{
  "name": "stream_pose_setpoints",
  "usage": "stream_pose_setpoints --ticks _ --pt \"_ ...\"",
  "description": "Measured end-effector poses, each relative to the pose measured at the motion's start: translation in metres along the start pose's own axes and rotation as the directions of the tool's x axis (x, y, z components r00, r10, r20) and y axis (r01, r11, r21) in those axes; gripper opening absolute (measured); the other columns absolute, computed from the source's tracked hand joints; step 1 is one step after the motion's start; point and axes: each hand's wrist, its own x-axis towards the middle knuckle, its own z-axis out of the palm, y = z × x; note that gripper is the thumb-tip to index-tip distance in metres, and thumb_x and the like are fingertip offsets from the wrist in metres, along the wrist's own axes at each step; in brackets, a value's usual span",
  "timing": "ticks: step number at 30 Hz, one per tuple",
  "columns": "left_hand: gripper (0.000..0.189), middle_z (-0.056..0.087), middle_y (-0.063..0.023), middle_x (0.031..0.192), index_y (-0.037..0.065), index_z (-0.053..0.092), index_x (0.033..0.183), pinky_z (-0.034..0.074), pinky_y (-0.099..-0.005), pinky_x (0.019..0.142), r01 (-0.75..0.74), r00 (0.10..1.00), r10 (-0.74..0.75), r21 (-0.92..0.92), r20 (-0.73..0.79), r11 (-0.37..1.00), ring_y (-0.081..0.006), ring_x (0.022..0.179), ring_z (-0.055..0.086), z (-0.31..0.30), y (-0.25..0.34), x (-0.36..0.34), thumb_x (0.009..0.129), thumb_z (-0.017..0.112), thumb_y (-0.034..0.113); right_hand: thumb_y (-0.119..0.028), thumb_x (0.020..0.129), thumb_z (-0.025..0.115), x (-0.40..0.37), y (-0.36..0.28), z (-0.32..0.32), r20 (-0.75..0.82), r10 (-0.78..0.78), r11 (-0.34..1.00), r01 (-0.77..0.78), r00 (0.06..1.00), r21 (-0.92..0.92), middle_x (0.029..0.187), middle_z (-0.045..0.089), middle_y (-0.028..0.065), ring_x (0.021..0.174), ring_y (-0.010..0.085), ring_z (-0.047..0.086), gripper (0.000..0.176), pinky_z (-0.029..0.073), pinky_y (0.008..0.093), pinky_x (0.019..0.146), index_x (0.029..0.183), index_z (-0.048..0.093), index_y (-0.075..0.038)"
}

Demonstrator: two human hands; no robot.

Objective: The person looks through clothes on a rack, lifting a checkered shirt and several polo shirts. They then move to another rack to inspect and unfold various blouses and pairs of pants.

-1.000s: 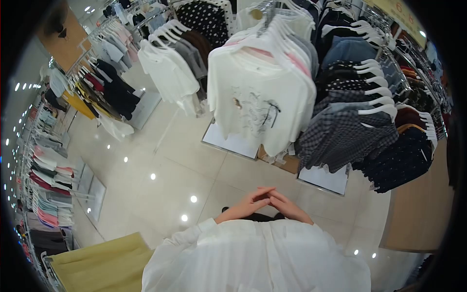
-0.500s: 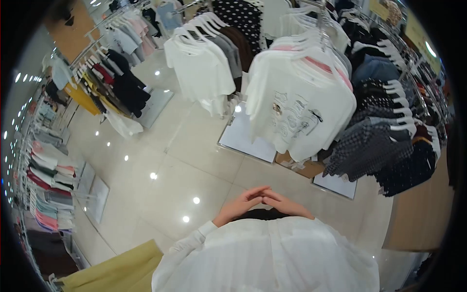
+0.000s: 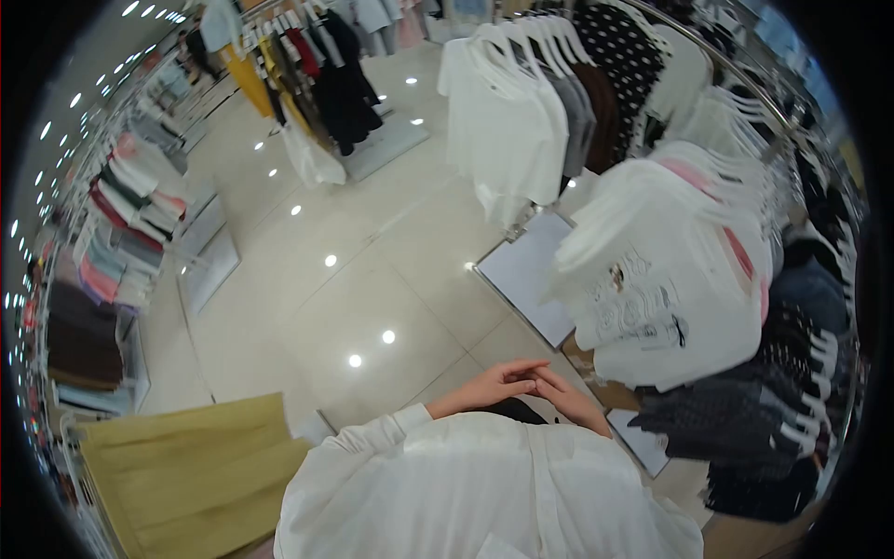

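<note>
- I observe left hand (image 3: 495, 384) and right hand (image 3: 566, 402) touching at the fingers (image 3: 521, 367), which are released and loosely extended.
- Printed shirt (image 3: 643, 303) hangs near the right hand, covering the base (image 3: 526, 275)'s right edge in my view.

Brightly and evenly lit from overhead, with ceiling lamps (image 3: 46, 130) in view at 10 o'clock. Mirrored as small hard glints across the glossy floor (image 3: 410, 279), from 11 round to 7 o'clock. Palest at 6 o'clock, on the white blouse (image 3: 466, 484) — shaded only faintly in the folds. Blurred on the printed shirt (image 3: 643, 289) at 3 o'clock and smeared on the dark garments (image 3: 736, 410) at 4. Curved and squeezed fisheye-fashion toward the rim — black in every corner.
</note>
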Motion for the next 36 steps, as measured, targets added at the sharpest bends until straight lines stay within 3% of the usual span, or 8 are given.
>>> stream_pose_setpoints --ticks 5,11,14,20,24,28,33,36 --pt "0.042 0.049 -0.0059 0.120 0.008 0.038 0.132 0.036 -0.0287 0.094 -0.117 0.976 0.130 0.085 -0.172 0.989 -0.0147 0.111 0.046 -0.027 0.011 0.032 0.092 0.047 0.017 -0.023 0.095 0.039 0.051 -0.020 -0.047 0.129 0.022 0.995 -0.009 0.991 -0.097 0.124 0.045 0.0092 0.112 0.0169 0.044 0.043 0.037 0.0287 0.094 0.131 0.033 0.000" --pt "0.041 0.050 -0.0059 0.118 0.009 0.038 0.132 0.037 -0.0274 0.091 -0.079 0.923 0.161 0.237 -0.349 0.968 -0.0155 0.108 0.048 -0.027 0.033 0.039 0.092 0.046 0.015 -0.022 0.095 0.039 0.089 -0.046 -0.071 0.305 0.094 0.994 -0.072 0.948 -0.081 0.126 0.043 0.0103 0.115 0.0174 0.042 0.045 0.034 0.0297 0.097 0.132 0.031 0.000" --pt "0.043 0.049 -0.0053 0.117 0.012 0.036 0.133 0.040 -0.0273 0.085 -0.108 0.886 0.170 0.164 -0.432 0.981 -0.0138 0.104 0.048 -0.024 0.025 0.028 0.092 0.046 0.015 -0.024 0.094 0.040 0.109 -0.051 -0.072 0.509 0.175 0.981 -0.107 0.843 -0.159 0.127 0.041 0.0098 0.118 0.0177 0.038 0.048 0.032 0.0297 0.098 0.134 0.028 0.000" --pt "0.044 0.047 -0.0043 0.121 0.013 0.035 0.134 0.038 -0.0294 0.091 -0.212 0.767 0.222 0.089 -0.602 0.973 -0.0151 0.109 0.046 -0.019 0.020 -0.006 0.091 0.048 0.016 -0.024 0.094 0.041 0.148 -0.064 -0.041 0.686 0.240 0.952 -0.028 0.687 -0.305 0.125 0.043 0.0082 0.116 0.0167 0.039 0.045 0.032 0.0288 0.096 0.130 0.032 0.000" --pt "0.046 0.046 -0.0051 0.122 0.013 0.034 0.134 0.037 -0.0306 0.094 -0.246 0.709 0.248 0.098 -0.660 0.964 -0.0166 0.112 0.045 -0.025 0.015 -0.032 0.091 0.049 0.015 -0.024 0.093 0.042 0.168 -0.068 -0.011 0.744 0.210 0.952 0.039 0.635 -0.303 0.122 0.045 0.0082 0.115 0.0162 0.041 0.044 0.034 0.0290 0.095 0.129 0.034 0.001" --pt "0.048 0.045 -0.0073 0.124 0.011 0.032 0.135 0.036 -0.0323 0.096 -0.276 0.692 0.260 0.087 -0.674 0.957 -0.0181 0.115 0.043 -0.034 0.011 -0.055 0.090 0.050 0.014 -0.023 0.093 0.043 0.184 -0.062 0.009 0.739 0.366 0.907 -0.038 0.566 -0.420 0.126 0.042 0.0096 0.117 0.0171 0.039 0.046 0.033 0.0302 0.097 0.131 0.031 0.001" --pt "0.049 0.045 -0.0084 0.125 0.010 0.030 0.136 0.034 -0.0335 0.098 -0.245 0.720 0.271 0.131 -0.638 0.961 -0.0189 0.117 0.041 -0.055 0.026 -0.094 0.090 0.049 0.014 -0.024 0.093 0.043 0.190 -0.079 0.056 0.696 0.352 0.897 -0.014 0.626 -0.442 0.129 0.040 0.0106 0.121 0.0193 0.037 0.047 0.029 0.0322 0.100 0.132 0.030 -0.001" --pt "0.048 0.044 -0.0072 0.126 0.012 0.030 0.136 0.033 -0.0323 0.098 -0.262 0.754 0.267 0.098 -0.601 0.960 -0.0184 0.117 0.041 -0.073 0.035 -0.127 0.091 0.047 0.014 -0.027 0.093 0.042 0.193 -0.090 0.100 0.593 0.424 0.872 -0.131 0.684 -0.472 0.132 0.038 0.0093 0.124 0.0208 0.034 0.048 0.026 0.0327 0.102 0.134 0.029 -0.004"
